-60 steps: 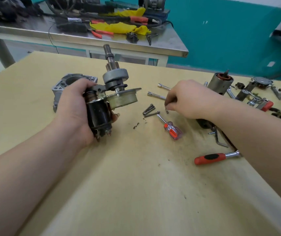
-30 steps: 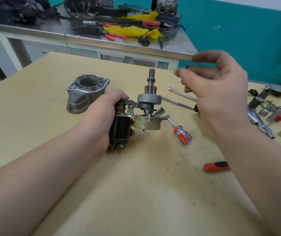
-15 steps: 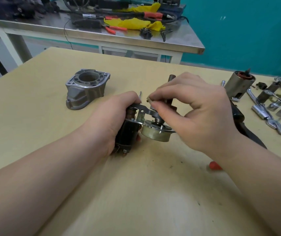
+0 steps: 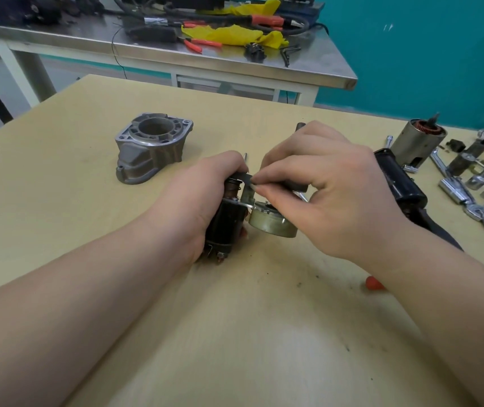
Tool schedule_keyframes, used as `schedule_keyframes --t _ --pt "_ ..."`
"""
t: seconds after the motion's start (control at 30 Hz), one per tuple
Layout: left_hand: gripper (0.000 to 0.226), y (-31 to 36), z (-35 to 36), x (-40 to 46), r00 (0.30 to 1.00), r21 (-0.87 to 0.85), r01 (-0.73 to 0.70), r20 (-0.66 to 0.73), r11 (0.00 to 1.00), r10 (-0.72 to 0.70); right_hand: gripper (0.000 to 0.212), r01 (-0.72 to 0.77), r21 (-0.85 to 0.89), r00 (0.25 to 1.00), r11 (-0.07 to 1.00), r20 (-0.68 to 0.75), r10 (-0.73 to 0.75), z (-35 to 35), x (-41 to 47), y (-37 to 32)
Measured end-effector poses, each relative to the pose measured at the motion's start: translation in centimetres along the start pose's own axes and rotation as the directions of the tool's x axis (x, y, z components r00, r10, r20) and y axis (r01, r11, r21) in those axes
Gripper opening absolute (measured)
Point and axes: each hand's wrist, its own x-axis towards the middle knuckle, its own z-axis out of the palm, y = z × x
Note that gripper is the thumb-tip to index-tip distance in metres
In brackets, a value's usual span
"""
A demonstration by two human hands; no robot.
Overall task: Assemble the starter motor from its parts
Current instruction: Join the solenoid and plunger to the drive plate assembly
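My left hand [image 4: 202, 198] grips the black solenoid [image 4: 224, 227] of the starter sub-assembly, held just above the wooden table [image 4: 235, 333]. A metal fork lever [image 4: 246, 193] joins the solenoid to the round plate [image 4: 270, 223] and the drive shaft, whose dark tip [image 4: 301, 126] shows above my right hand [image 4: 332, 195]. That hand covers the pinion; its thumb and forefinger pinch a small part at the fork lever's top. The part itself is too small to identify. A grey aluminium nose housing [image 4: 152, 146] stands apart at the left.
Right of my hands lie a black motor body [image 4: 399, 183], an armature housing [image 4: 418, 142], sockets and wrenches [image 4: 467, 195], and a red handle tip [image 4: 374, 283]. A steel bench [image 4: 176, 54] with tools and yellow cloth stands behind.
My right hand picked something small from the table, rose, then came down over the shaft onto the fork lever. My left hand lowered the sub-assembly toward the table.
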Motion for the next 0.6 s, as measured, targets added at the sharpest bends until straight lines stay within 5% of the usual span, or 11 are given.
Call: schedule_keyframes --t 0.3,0.6 --pt "0.016 -0.2 0.3 0.2 0.998 -0.032 -0.048 -0.034 0.998 0.047 0.01 -0.119 -0.244 0.958 0.962 0.226 0.176 -1.0 2.3 -2.1" --pt "0.022 -0.6 0.9 0.0 0.986 0.069 -0.153 -0.053 0.986 0.157 0.011 -0.357 -0.126 0.85 0.925 0.365 0.378 -1.5 3.0 -2.0"
